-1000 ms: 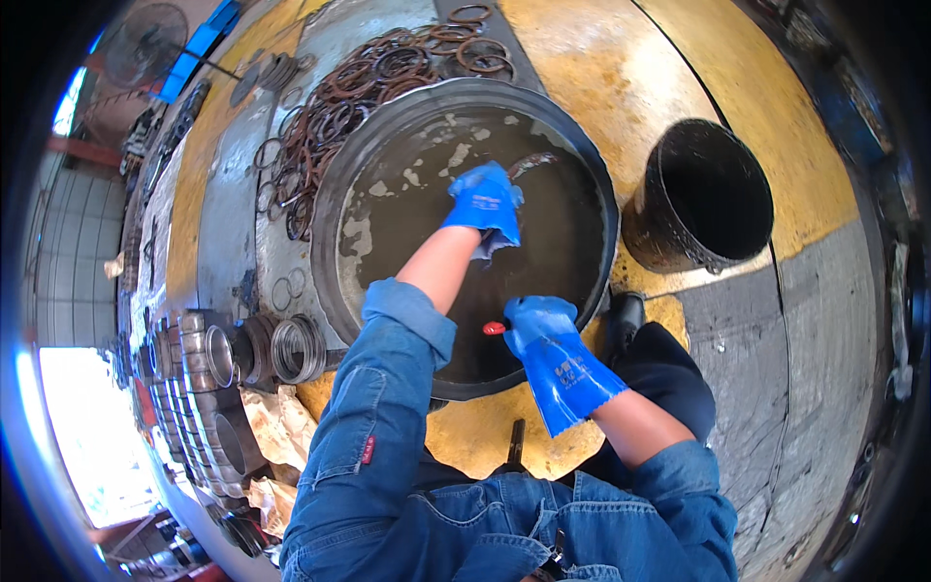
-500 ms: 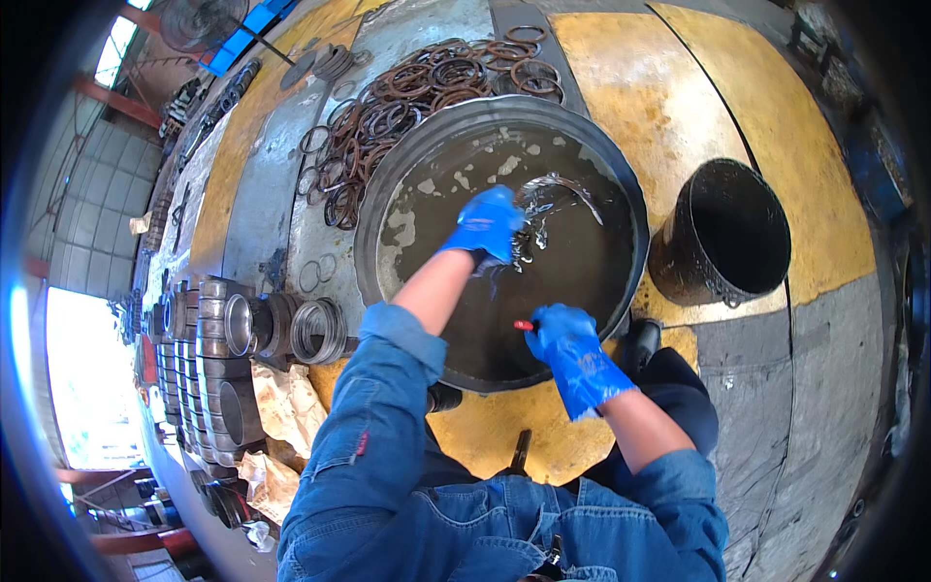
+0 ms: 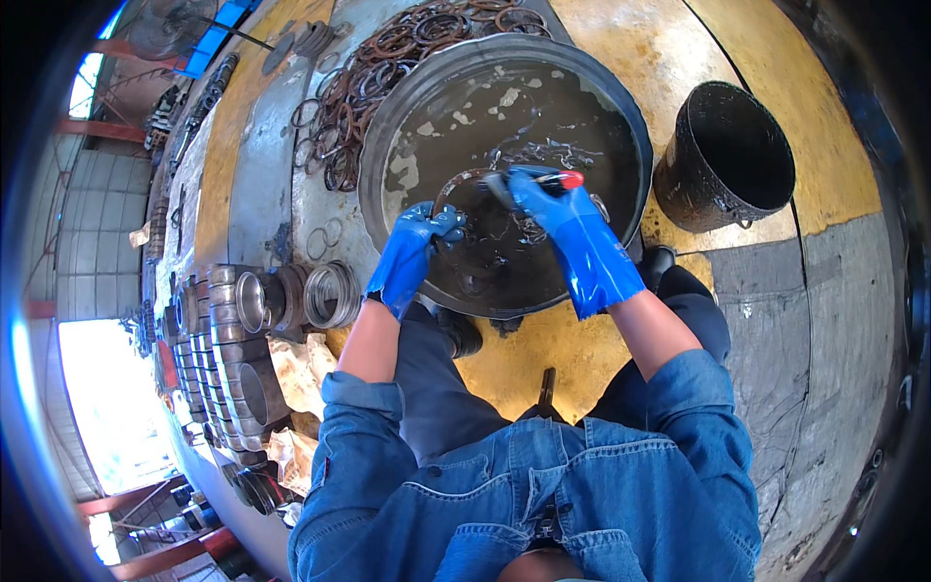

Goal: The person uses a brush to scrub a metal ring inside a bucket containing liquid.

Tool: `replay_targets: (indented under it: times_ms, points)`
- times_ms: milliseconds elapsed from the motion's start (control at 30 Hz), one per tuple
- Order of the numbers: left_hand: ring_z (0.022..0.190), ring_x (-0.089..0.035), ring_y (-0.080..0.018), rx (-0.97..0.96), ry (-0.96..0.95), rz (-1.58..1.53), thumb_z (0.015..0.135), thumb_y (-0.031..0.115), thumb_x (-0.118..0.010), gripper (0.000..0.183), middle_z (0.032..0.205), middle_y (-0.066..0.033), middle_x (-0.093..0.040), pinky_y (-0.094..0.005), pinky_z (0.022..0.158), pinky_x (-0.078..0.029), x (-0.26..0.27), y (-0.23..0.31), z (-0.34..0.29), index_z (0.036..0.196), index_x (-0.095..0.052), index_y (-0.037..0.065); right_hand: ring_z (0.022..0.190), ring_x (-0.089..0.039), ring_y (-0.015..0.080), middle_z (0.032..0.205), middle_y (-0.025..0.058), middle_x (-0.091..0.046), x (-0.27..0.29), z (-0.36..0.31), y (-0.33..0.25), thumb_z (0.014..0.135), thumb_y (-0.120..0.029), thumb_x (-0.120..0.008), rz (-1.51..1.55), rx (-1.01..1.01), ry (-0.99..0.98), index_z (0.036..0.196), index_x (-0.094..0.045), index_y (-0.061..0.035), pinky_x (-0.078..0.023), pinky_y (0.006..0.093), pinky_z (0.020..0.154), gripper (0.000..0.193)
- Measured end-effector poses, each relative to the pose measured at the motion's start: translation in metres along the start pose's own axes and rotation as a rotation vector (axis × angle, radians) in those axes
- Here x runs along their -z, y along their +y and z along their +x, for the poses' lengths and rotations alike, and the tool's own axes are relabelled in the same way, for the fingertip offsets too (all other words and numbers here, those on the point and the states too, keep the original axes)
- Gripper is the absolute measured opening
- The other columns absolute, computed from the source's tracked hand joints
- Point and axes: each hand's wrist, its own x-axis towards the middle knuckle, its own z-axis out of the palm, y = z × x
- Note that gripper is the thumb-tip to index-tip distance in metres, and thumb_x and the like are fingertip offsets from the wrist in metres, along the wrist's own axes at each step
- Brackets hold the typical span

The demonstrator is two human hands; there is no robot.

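A large round metal basin (image 3: 372,170) of dark, murky liquid stands in front of me. My left hand (image 3: 427,225), in a blue rubber glove, is closed on the near left side of a metal ring (image 3: 456,179), held over the liquid. In my right hand (image 3: 551,202), gloved alike, is a brush (image 3: 570,180) with a red handle end. Its grey head, blurred by motion, lies at the ring's right side. The ring's lower part is hard to make out against the liquid. Ripples and pale foam patches show on the surface.
Behind the basin lies a heap of rusty rings (image 3: 388,58). A black bucket (image 3: 718,165) stands to the right. On the left are stacked metal cylinders (image 3: 225,330), a bundle of thin rings (image 3: 332,294) and brown paper (image 3: 303,364). Yellow and grey plates cover the floor.
My left hand has come back toward me and left, now with the ring raised into view. My right hand has moved up and forward, bringing the brush to the ring. The view has shifted.
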Motion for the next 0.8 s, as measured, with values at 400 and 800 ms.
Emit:
replay_targets:
  times_ms: [400,800]
  points:
    - [0.082,-0.071,-0.0221,-0.091,-0.105,-0.103,0.093,0.007,-0.071,0.028,0.101,-0.0160,-0.073,-0.0311,0.075,-0.058,-0.030,-0.027,0.016,0.118,-0.064,-0.004,0.076,-0.066,0.0118,0.085,0.0052,-0.075,0.038,0.048,0.057,0.094,-0.022,-0.069,-0.222,0.204,0.334,0.099,-0.076,-0.0016,-0.053,0.0295,0.073,0.022]
    - [0.088,-0.068,-0.0168,-0.291,0.069,0.598,0.089,0.000,-0.072,0.029,0.100,-0.0094,-0.073,-0.0296,0.081,-0.054,-0.017,-0.023,0.022,0.117,-0.066,0.000,0.094,-0.071,0.0152,0.104,0.0087,-0.076,-0.026,0.016,-0.036,0.091,-0.022,-0.077,-0.284,-0.038,0.009,0.113,-0.074,-0.0021,-0.057,0.0305,0.089,0.030]
